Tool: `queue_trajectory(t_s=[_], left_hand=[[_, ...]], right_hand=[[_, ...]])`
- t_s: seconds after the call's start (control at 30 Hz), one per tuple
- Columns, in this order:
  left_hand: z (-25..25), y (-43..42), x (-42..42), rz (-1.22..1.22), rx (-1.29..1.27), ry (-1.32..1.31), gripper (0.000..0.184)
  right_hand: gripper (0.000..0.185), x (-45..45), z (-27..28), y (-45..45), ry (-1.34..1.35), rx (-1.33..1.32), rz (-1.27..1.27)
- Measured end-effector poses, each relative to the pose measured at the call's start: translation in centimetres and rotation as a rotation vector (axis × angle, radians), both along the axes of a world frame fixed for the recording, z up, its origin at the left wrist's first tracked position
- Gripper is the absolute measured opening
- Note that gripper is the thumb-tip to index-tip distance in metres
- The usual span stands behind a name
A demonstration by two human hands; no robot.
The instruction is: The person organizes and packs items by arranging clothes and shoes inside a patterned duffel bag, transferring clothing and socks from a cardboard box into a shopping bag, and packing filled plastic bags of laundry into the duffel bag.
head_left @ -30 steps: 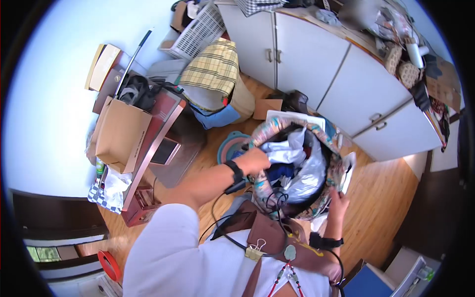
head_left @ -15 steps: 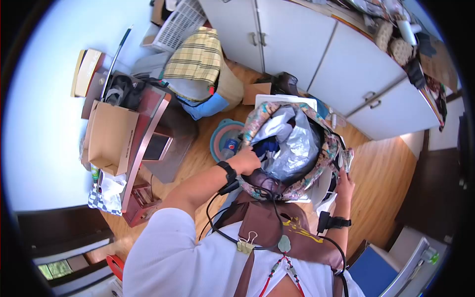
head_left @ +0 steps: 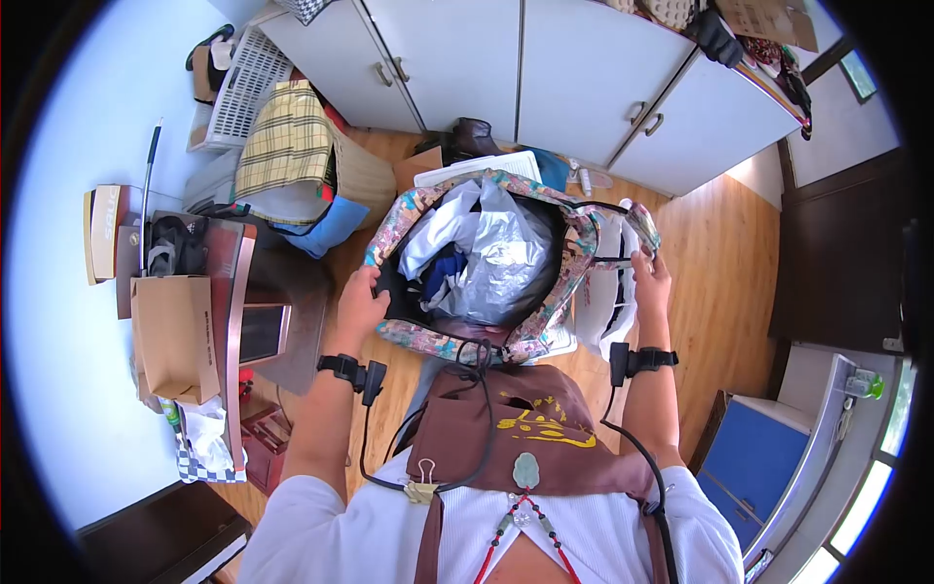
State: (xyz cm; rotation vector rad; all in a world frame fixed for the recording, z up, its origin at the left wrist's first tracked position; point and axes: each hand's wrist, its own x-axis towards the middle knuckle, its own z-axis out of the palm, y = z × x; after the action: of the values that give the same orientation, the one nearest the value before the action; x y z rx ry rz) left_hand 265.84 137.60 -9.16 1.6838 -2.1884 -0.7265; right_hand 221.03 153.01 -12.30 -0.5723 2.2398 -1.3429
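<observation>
A floral bag [head_left: 418, 339] lies wide open in front of me, its dark lining showing. Inside it are a silvery plastic bag [head_left: 501, 258] and dark blue cloth [head_left: 444, 276]. My left hand [head_left: 362, 307] grips the bag's left rim, fingers wrapped over the edge. To the right, my right hand [head_left: 650, 277] is closed on the bag's floral flap [head_left: 643, 229], which is raised beside the opening. White items [head_left: 605, 292] lie between the bag and my right hand.
White cabinets [head_left: 574, 88] run behind the bag. At the left stand a plaid-topped bag [head_left: 285, 146], a cardboard box [head_left: 175, 336] on a reddish table [head_left: 230, 292], and a white basket [head_left: 248, 92]. A blue cabinet [head_left: 744, 457] is at lower right.
My left hand has moved from the bag's interior edge out to its left rim. The bag's mouth is spread wider, and its flap is lifted further out at the right. The view has shifted right.
</observation>
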Motion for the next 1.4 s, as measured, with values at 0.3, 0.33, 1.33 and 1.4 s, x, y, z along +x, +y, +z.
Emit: queue_trajectory(t_s=[0.3, 0.33, 1.33, 1.4], left_hand=[[-0.7, 1.4, -0.3, 0.407, 0.087, -0.152, 0.082], [-1.0, 1.0, -0.5, 0.390, 0.086, -0.143, 0.084], [-9.9, -11.7, -10.8, -0.222, 0.430, 0.277, 0.039], [-8.0, -12.0, -10.3, -0.265, 0.299, 0.095, 0.038]], right_hand=[[0.067, 3.8, -4.5, 3.2, 0.016, 0.128, 0.003], [0.069, 4.6, -4.7, 2.5, 0.013, 0.109, 0.054], [0.032, 13.8, -3.7, -1.8, 0.317, 0.697, 0.623], [0.033, 12.6, -4.6, 0.4, 0.190, 0.647, 0.510]])
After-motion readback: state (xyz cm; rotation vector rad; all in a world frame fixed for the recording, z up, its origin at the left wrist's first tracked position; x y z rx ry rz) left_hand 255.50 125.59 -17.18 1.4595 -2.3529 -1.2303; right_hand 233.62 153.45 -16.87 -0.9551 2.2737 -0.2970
